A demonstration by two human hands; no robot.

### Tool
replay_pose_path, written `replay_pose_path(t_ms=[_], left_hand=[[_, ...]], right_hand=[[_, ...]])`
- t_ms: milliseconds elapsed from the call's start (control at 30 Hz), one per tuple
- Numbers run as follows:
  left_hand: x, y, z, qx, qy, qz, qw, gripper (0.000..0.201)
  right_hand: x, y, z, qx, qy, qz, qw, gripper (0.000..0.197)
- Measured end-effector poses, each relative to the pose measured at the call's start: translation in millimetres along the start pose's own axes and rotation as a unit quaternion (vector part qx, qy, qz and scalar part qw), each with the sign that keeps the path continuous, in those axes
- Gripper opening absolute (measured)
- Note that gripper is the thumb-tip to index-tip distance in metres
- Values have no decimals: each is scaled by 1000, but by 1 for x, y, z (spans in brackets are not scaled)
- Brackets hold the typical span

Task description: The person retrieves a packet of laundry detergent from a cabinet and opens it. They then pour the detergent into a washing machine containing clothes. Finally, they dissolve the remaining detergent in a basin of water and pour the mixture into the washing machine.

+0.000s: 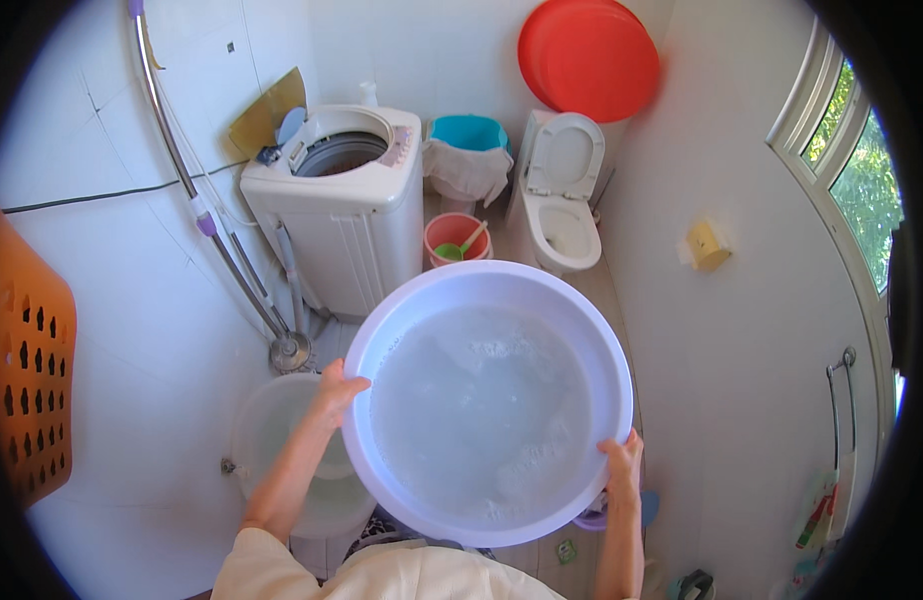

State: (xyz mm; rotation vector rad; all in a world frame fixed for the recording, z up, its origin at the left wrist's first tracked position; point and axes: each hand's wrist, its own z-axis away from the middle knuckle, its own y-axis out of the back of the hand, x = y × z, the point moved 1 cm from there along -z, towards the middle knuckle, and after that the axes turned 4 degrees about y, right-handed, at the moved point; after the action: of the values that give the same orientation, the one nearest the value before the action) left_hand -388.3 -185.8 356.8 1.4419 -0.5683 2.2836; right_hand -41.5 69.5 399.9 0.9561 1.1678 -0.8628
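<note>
A large round lavender basin (482, 400), partly filled with cloudy, slightly foamy water, is held up in front of my body. My left hand (337, 393) grips its left rim, thumb over the edge and fingers underneath. On the lower right rim, my right hand (623, 461) has the same kind of hold. Below my left forearm, a translucent white tub (257, 430) with liquid in it stands on the floor. Part of a purple container (592, 521) shows beneath the basin near my right wrist; the basin hides the rest of it.
Ahead stand a top-loading washing machine (332, 210) with its lid up, a pink bucket (444, 228) with a green scoop, and a toilet (567, 235). A mop (204, 220) leans at the left wall beside an orange perforated basket (32, 360). A red basin (592, 60) rests behind the toilet.
</note>
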Motion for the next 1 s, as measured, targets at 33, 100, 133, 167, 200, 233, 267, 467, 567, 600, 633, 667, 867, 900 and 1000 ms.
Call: replay_pose_path(t_ms=[33,100,133,167,200,233,267,467,567,600,633,667,867,900,1000], left_hand=[[15,5,-1,-13,-9,22,1000,32],[45,14,-12,-7,-9,9,1000,32],[59,19,-19,-23,-12,28,999,32],[72,23,-28,-44,-15,52,998,32],[84,28,-37,-41,-15,52,998,32],[97,33,-48,-35,-23,50,998,32],[110,37,-61,-29,-22,48,998,32],[187,63,-151,-4,-27,37,999,34],[216,79,-194,3,-25,60,998,35],[224,82,-206,9,-23,73,997,35],[233,86,-219,16,-24,72,997,36],[242,91,-231,23,-24,72,997,36],[271,111,-283,49,-18,106,993,35],[273,115,-291,41,-16,119,992,35],[276,122,-311,62,-6,122,991,33]], right_hand=[[-17,-9,-10,-16,1,-10,1000,40],[-46,-31,-31,-37,9,-8,999,40],[-60,-43,-42,-42,15,8,999,40],[-74,-55,-55,-50,25,24,998,40],[-86,-69,-69,-52,37,20,998,40],[-96,-84,-81,-56,48,15,997,40],[-105,-99,-91,-58,56,9,997,40],[-160,-190,-164,-22,27,24,999,42],[-190,-236,-205,-51,30,34,998,43],[-200,-249,-220,-60,31,38,997,43],[-209,-265,-235,-65,29,45,996,43],[-217,-279,-250,-81,35,42,995,42],[-258,-353,-336,-156,56,102,981,39],[-264,-363,-349,-166,63,120,977,39],[-278,-390,-379,-215,63,127,966,38]])
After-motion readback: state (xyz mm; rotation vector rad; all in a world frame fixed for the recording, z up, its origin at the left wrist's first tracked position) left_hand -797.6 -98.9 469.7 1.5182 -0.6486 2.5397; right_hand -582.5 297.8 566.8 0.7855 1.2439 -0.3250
